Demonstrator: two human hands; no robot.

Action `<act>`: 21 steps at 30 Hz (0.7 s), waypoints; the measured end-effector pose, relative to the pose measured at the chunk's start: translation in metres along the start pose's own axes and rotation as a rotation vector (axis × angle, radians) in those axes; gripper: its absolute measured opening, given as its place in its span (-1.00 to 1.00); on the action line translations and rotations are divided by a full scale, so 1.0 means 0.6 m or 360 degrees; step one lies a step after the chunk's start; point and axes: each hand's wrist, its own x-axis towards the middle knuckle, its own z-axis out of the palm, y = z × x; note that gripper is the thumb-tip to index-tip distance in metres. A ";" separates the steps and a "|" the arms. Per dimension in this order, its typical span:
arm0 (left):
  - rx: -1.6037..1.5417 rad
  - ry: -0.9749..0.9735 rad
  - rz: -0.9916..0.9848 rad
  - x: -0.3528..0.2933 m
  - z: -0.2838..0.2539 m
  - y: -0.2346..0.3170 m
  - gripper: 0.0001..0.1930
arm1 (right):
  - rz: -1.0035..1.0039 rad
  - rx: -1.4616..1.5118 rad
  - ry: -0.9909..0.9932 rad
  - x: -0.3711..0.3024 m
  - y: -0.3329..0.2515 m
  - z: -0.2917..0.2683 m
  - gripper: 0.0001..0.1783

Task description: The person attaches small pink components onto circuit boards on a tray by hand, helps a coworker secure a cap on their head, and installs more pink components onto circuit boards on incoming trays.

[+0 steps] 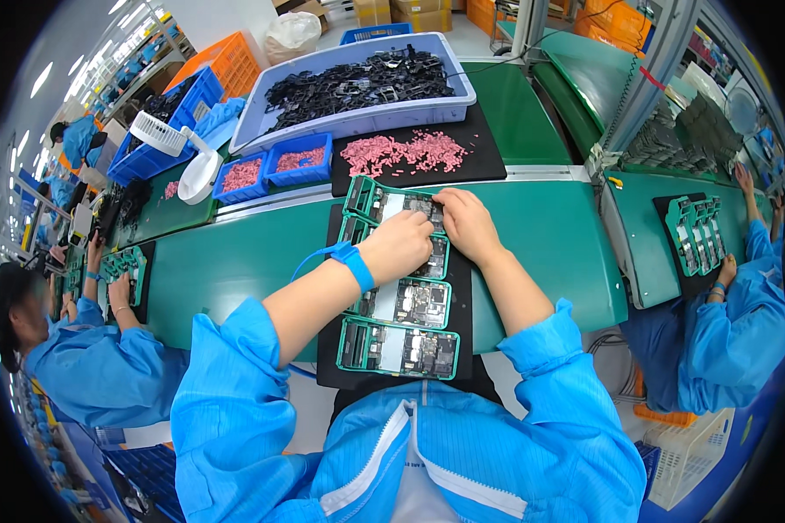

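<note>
Several green frames (348, 355) lie in a column in front of me, each holding exposed electronics with circuit boards and a pale flat strip. They rest on a black mat (460, 349). My left hand (399, 247), with a blue wrist strap (352, 265) round its wrist, reaches over the second frame. Its fingers are bent together at the far frame's board, and whatever they pinch is hidden. My right hand (469, 225) is closed at the right end of the far frame, its fingertips bent over the edge.
Pink small pieces (401, 154) lie on a dark mat beyond the frames, with more in two blue bins (275, 179). A large tub (453, 109) of black parts stands behind. A white fan (202, 174) is at left. Co-workers in blue sit at left (105, 362) and right (733, 340).
</note>
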 end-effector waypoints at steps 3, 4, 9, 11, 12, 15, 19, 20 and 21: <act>-0.0187 -0.0190 -0.0115 -0.018 -0.015 -0.010 -0.87 | 0.0189 0.0083 0.0006 0.006 0.008 0.003 -0.75; -0.0262 -0.0258 -0.0138 -0.029 -0.032 -0.013 -0.85 | 0.0356 0.0231 -0.0053 0.018 0.008 -0.001 -0.78; -0.0734 -0.0160 -0.0385 -0.074 -0.176 -0.021 -0.90 | 0.0467 -0.0189 -0.0181 0.091 0.043 0.005 -0.93; -0.0906 -0.0062 -0.0425 -0.080 -0.228 -0.035 -0.89 | 0.0483 -0.0302 -0.0192 0.112 0.051 0.013 -0.91; -0.0947 -0.0050 -0.0444 -0.077 -0.247 -0.047 -0.89 | 0.0509 -0.0390 -0.0249 0.123 0.052 0.016 -0.90; -0.0926 -0.0030 -0.0583 -0.050 -0.237 -0.105 -0.92 | 0.0512 -0.0600 -0.0345 0.135 0.068 0.032 -0.88; -0.0818 -0.0126 -0.0763 0.019 -0.113 -0.191 -0.88 | 0.0406 -0.0728 -0.0392 0.133 0.066 0.036 -0.91; -0.0765 -0.0187 -0.0775 0.036 -0.072 -0.208 -0.88 | 0.0351 -0.0737 -0.0380 0.129 0.066 0.033 -0.91; -0.0728 -0.0200 -0.0796 0.045 -0.037 -0.218 -0.88 | 0.0362 -0.0714 -0.0402 0.124 0.058 0.029 -0.91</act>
